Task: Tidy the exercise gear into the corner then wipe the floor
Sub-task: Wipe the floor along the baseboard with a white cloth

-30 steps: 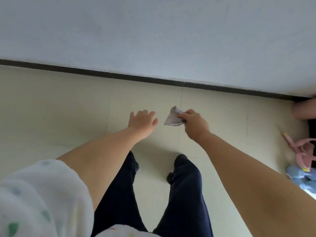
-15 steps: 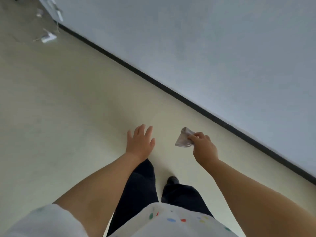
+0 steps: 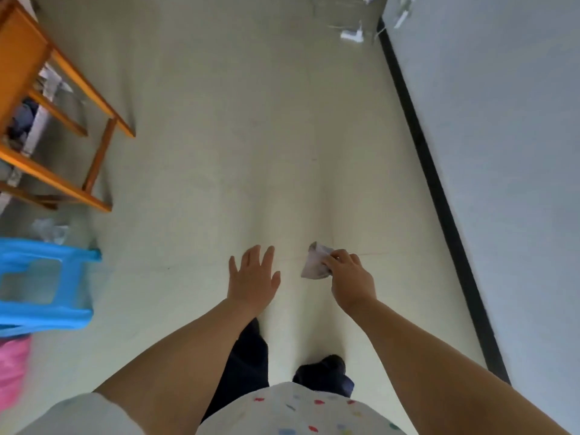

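Two bare hands out over a pale floor (image 3: 219,171), arms reaching forward from a white top with coloured dots (image 3: 295,412). Left hand (image 3: 252,277): flat and empty, palm down, all five fingers spread, hovering with nothing under it but floor. Right hand (image 3: 353,277): closed in a pinch on one small crumpled cloth (image 3: 314,261), greyish-white, fingertips gripping its right edge so the rest sticks out leftward toward the other hand. Cloth held in the air between the two hands, just beside the right one, near but apart from the left. Whether it touches the floor: cannot tell.

Below the arms, two dark trouser legs (image 3: 248,362), one dark foot (image 3: 326,367) showing at the right.

Along the right, one grey-white wall (image 3: 502,136) with one black skirting strip (image 3: 439,196) running diagonally down its base. At the far end near that strip, one small white item (image 3: 352,35) on the floor, too blurred to name.

At the left edge, three pieces: one orange wooden frame (image 3: 59,89) with several rungs, one blue plastic stool (image 3: 40,284) nearer, and one pink object (image 3: 12,372) partly cut off beneath it. All three well apart from the hands.
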The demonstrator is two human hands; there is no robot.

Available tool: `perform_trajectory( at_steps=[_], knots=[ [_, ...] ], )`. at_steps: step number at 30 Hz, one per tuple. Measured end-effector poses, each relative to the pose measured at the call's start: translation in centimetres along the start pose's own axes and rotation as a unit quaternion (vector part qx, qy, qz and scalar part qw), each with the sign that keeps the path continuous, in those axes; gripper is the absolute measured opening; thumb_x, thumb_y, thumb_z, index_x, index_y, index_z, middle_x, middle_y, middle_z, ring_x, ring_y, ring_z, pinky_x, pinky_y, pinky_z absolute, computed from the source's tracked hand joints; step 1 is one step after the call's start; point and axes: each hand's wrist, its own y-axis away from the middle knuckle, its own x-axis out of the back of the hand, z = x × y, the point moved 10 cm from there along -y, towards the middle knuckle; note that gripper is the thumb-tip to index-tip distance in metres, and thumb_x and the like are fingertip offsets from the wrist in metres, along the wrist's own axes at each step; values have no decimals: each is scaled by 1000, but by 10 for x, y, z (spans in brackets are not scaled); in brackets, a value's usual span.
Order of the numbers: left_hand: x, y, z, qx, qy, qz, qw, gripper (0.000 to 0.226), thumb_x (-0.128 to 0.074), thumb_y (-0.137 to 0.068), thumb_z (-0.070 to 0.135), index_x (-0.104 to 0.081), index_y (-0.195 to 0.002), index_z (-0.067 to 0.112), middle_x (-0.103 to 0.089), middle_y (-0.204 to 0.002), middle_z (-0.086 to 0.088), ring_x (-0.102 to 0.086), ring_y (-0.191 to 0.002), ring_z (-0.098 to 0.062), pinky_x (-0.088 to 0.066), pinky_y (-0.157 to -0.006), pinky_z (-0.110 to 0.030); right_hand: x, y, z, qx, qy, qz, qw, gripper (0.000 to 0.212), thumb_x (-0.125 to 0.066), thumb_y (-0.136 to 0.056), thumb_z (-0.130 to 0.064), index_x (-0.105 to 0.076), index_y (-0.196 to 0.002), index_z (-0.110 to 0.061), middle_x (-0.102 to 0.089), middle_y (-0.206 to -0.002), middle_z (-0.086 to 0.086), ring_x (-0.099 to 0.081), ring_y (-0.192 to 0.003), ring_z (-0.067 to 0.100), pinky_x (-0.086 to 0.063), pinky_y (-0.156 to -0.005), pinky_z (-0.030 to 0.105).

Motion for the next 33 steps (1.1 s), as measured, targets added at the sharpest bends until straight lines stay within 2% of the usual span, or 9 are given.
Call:
perform_trajectory(
  at_steps=[6, 11, 17, 21, 29, 33],
  knots=[
    [18, -35, -100, 14, 0, 7, 1000, 58, -25, -101, 41, -7, -152, 21, -12, -157, -7, -16, -144, -21, -10, -117, -49, -13, -64, -81, 11, 34, -29, 999, 44, -41, -87, -1, -53, -124, -22, -45, -131, -3, -42, -115, 20, -38, -66, 27],
    [43, -90, -164, 34, 7, 4, 999, 58, -26, -100, 41, -8, -151, 20, -16, -155, -8, -18, -143, -22, -12, -116, -50, 11, -118, -107, -12, 43, -25, 999, 51, -42, -89, -2, -48, -133, -26, -44, -133, -4, -42, -117, 19, -42, -68, 27],
    [81, -180, -149, -13, 23, -20, 999, 57, -26, -100, 39, -8, -151, 20, -22, -153, -7, -24, -140, -22, -14, -116, -47, 57, -190, -82, -35, 61, -16, 997, 53, -43, -88, -1, -46, -134, -27, -43, -134, -5, -41, -119, 19, -46, -72, 28],
    [135, -262, -126, -45, 24, 20, 999, 57, -27, -101, 39, -8, -151, 21, -23, -154, -6, -24, -141, -22, -13, -117, -47, 100, -274, -65, -35, 70, 10, 997, 52, -42, -88, 0, -48, -133, -26, -44, -134, -4, -41, -118, 19, -48, -73, 28],
    [259, -430, -154, 66, 37, 61, 995, 58, -26, -101, 40, -7, -152, 20, -24, -152, -6, -27, -140, -22, -18, -115, -45, 224, -475, -78, 54, 81, 32, 995, 50, -45, -88, -1, -50, -131, -25, -45, -134, -4, -42, -117, 19, -50, -76, 30],
    [294, -491, -152, 63, 33, 53, 996, 59, -24, -101, 40, -2, -152, 21, -20, -154, -4, -23, -142, -20, -15, -117, -44, 265, -557, -82, 52, 75, 27, 995, 44, -42, -88, -1, -55, -124, -22, -47, -130, -3, -44, -114, 19, -50, -77, 31]
  ],
)
